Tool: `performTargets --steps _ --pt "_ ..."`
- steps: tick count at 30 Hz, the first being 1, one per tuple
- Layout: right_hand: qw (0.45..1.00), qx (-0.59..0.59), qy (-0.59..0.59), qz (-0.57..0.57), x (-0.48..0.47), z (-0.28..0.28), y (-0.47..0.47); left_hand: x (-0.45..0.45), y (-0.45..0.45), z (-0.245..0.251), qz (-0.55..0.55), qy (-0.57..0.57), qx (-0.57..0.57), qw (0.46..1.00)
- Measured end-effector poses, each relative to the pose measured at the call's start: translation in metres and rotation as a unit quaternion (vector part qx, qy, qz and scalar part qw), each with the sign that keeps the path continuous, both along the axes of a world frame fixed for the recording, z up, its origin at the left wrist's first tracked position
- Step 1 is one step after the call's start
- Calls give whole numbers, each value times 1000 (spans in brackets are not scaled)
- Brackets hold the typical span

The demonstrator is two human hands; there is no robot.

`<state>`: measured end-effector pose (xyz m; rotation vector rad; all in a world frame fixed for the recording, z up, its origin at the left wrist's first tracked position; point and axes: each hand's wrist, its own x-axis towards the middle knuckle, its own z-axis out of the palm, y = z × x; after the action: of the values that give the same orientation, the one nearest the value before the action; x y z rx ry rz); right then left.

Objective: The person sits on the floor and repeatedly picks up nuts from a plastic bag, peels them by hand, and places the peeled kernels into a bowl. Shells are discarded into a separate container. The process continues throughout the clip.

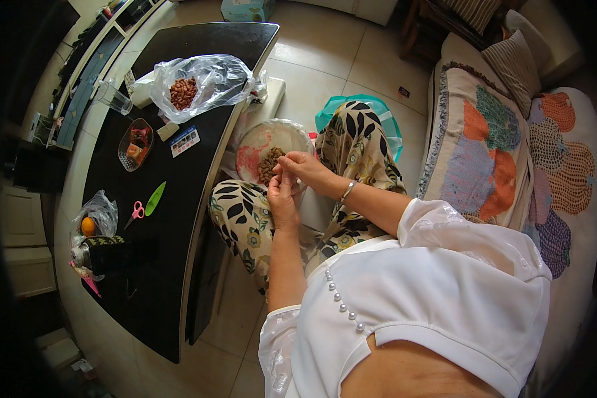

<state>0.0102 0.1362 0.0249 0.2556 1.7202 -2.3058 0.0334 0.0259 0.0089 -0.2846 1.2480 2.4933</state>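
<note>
My left hand (283, 201) and my right hand (303, 166) meet at the fingertips above a round container lined with a clear plastic bag (248, 142). Whatever is pinched between the fingers is too small and hidden to tell. Below them lies a heap of small brown pieces, perhaps nuts or shells (268, 164), partly covered by my hands. The right wrist wears a silver bangle (348, 191). On the dark table to one side, reddish-brown nuts or beans (183, 93) lie in an open clear plastic bag (219, 82).
The dark table (149, 258) bears pink-handled scissors (137, 211), a green leaf-shaped item (155, 199), a glass dish with wrapped pieces (128, 149), a clear cup (114, 98) and a printed card (184, 142). A teal plastic bag (390, 132) stands beyond my knee; a sofa (482, 164) is at right.
</note>
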Motion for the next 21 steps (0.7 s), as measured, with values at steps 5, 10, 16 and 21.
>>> performTargets --steps 5,10,16,21 --pt "1000 26 -4 -5 -1 -3 -3 0 2 4 -8 -31 48 998" --pt "1000 5 -24 -11 3 -2 -6 0 2 6 -10 -21 54 998" --pt "999 -10 -34 -17 3 -3 -6 0 4 7 2 -15 57 998" --pt "997 -58 -36 27 0 -7 -6 -1 0 1 42 -9 -34 999"
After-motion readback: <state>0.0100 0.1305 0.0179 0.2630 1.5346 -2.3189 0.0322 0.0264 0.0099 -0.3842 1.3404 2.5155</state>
